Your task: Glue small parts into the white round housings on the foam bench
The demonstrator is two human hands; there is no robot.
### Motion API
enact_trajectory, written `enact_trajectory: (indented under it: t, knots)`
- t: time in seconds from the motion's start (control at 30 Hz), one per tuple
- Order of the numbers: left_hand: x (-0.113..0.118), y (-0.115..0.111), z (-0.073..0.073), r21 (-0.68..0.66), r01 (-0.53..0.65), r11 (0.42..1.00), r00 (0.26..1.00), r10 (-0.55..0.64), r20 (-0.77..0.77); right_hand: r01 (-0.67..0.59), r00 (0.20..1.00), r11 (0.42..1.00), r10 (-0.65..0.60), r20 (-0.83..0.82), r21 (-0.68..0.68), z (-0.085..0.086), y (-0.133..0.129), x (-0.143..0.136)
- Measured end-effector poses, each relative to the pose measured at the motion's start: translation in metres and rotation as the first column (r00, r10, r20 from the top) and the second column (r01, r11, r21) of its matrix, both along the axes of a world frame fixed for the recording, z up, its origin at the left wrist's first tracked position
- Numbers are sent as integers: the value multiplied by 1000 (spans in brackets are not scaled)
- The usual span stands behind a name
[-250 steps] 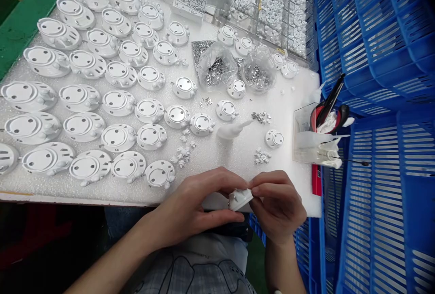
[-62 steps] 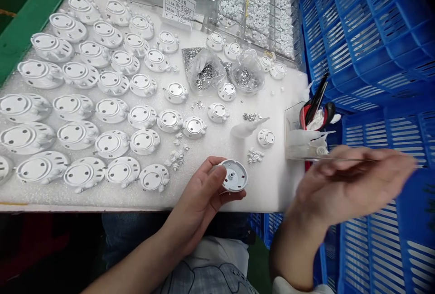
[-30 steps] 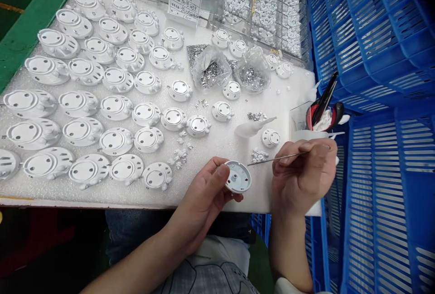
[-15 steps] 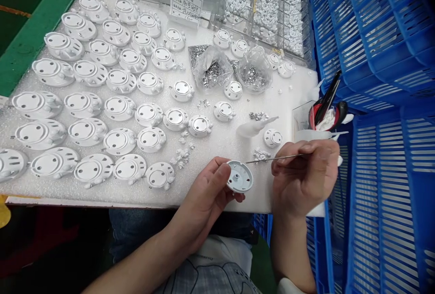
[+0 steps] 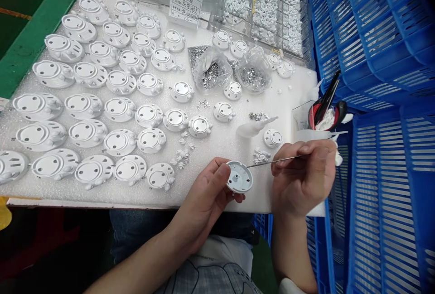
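Note:
My left hand (image 5: pixel 215 185) grips a round white plastic part (image 5: pixel 239 177) by its left edge, its hollow underside with a small central post turned up. Between thumb and fingers, my right hand (image 5: pixel 302 176) pinches a thin metal rod (image 5: pixel 277 161). The rod's tip is at the upper right rim of the part; whether it touches cannot be made out. Just beyond the hands lie a white squeeze bottle (image 5: pixel 249 129) with a narrow nozzle, a white round assembly (image 5: pixel 273 137) and a little heap of small white pieces (image 5: pixel 261 156).
Rows of white round assemblies (image 5: pixel 86 132) cover the foam-topped table's left side. Two plastic bags (image 5: pixel 212 69) of tiny silvery pieces lie mid-table. Clear trays (image 5: pixel 268 8) stand at the back, behind a paper label (image 5: pixel 185 6). Blue crates (image 5: pixel 384 185) and red-black scissors (image 5: pixel 324 108) are at right.
The rod's tip has dropped slightly and moved a little right along the part's rim. My right hand has shifted slightly left; my left hand stays almost still.

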State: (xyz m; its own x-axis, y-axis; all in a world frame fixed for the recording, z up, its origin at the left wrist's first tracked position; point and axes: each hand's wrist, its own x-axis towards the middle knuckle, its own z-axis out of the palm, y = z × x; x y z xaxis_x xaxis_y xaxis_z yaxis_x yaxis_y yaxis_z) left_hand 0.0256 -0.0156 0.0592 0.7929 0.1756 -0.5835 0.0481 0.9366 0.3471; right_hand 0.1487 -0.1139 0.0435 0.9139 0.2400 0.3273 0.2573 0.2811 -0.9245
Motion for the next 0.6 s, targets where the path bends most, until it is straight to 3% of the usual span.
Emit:
enact_trajectory:
  t: [0.43, 0.6]
  knots:
    - [-1, 0, 0, 18, 5, 1000, 1000, -4, -11, -6, 1000, 1000, 6, 1, 20, -1, 0, -1]
    - [-2, 0, -1, 22, -7, 1000, 1000, 7, 0, 110, 993, 994, -110, 34, -5, 4, -11, 4]
